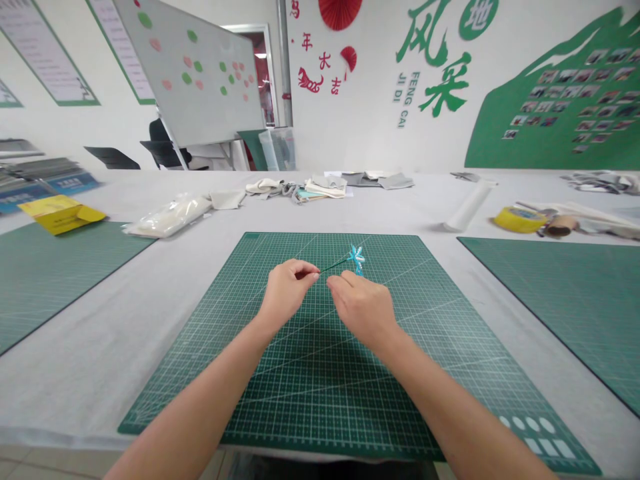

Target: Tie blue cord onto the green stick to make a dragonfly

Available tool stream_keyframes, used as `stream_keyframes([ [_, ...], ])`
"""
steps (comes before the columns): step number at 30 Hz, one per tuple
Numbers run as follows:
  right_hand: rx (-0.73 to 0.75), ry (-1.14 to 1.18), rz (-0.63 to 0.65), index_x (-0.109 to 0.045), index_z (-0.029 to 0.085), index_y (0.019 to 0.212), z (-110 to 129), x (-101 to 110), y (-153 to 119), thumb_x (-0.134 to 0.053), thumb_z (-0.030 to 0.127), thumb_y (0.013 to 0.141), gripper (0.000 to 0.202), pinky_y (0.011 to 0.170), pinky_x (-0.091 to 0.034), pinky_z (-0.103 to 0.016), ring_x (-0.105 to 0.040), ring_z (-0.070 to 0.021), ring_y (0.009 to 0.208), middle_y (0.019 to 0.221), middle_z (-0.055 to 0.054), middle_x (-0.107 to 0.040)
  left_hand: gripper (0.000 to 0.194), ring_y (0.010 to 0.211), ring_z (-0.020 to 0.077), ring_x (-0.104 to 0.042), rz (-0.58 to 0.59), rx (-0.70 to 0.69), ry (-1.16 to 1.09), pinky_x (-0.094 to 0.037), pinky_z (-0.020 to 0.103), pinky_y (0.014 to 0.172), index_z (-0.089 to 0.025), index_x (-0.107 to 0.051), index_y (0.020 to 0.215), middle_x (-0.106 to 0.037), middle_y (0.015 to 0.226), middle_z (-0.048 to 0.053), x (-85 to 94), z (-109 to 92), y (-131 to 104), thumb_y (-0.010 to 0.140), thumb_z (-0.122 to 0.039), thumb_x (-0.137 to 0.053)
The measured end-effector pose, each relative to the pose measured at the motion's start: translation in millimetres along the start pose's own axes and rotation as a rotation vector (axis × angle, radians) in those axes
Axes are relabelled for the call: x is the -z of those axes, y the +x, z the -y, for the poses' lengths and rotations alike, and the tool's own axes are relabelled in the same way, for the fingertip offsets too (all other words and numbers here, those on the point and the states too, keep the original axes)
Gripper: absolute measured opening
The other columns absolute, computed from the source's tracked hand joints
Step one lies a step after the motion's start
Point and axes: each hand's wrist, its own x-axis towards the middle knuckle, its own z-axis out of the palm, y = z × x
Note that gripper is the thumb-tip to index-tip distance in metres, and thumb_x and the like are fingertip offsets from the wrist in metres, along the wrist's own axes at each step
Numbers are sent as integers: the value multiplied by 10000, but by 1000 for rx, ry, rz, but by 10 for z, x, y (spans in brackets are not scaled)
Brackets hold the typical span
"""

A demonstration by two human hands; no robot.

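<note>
Two hands of mine met over the middle of the green cutting mat (pixel 320 400); my left hand (pixel 286 290) was curled nearly closed, its thumb and forefinger pinched on the near end of a thin dark wire stem (pixel 334 266); the stem ran up and to the right to a small blue flower (pixel 357 258), which sat just above the mat's far half. My right hand (pixel 363 308) lay just beside the left, fingers bent and drawn together, its fingertips at the stem just below the flower; whether they actually gripped the stem I could not tell, since the back of the hand hid the pads. The mat lay on a table covered in pale cloth (pixel 100 333); a second green mat (pixel 50 273) lay well to my left and a third (pixel 565 307) to my right. Farther back stood a yellow box (pixel 60 213), a clear bag of white material (pixel 167 217), folded cloth pieces (pixel 310 187), a white roll (pixel 470 205) and a yellow tape roll (pixel 519 219); a whiteboard (pixel 195 73) leaned behind the table.
</note>
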Motion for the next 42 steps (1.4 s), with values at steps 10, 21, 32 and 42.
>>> stream_keyframes([
  [10, -69, 146, -137, -672, 204, 848, -114, 45, 30, -450, 212, 919, 233, 541, -290, -250, -525, -107, 616, 697, -1, -608, 213, 778, 179, -529, 4, -513, 781, -348, 324, 710, -223, -701, 886, -649, 841, 32, 111, -105, -29, 881, -178, -493],
  [21, -363, 816, -11, -701, 196, 768, -508, 81, 134, -659, 318, 772, 129, 499, -270, -249, -332, -87, 484, 496, 64, -362, 179, 850, 156, -568, 369, -593, 624, -399, 321, 780, -214, -687, 887, -673, 891, 4, 171, -160, 36, 894, -196, -508],
  [32, -421, 1123, 112, -696, 195, 740, -611, 9, 122, -687, 401, 725, 207, 501, -235, -252, -304, -87, 523, 543, 44, -434, 160, 796, 115, -598, 563, -345, 221, -461, 255, 741, -204, -701, 830, -641, 854, 3, 160, -237, -18, 854, -164, -548],
  [42, -585, 1295, 220, -661, 172, 720, -468, -316, 88, -713, 397, 659, 239, 466, -221, -246, -312, -80, 487, 551, 36, -465, 104, 751, 130, -570, 286, -274, 132, -435, 265, 685, -202, -688, 802, -629, 809, 14, 115, -180, 23, 818, -217, -586],
])
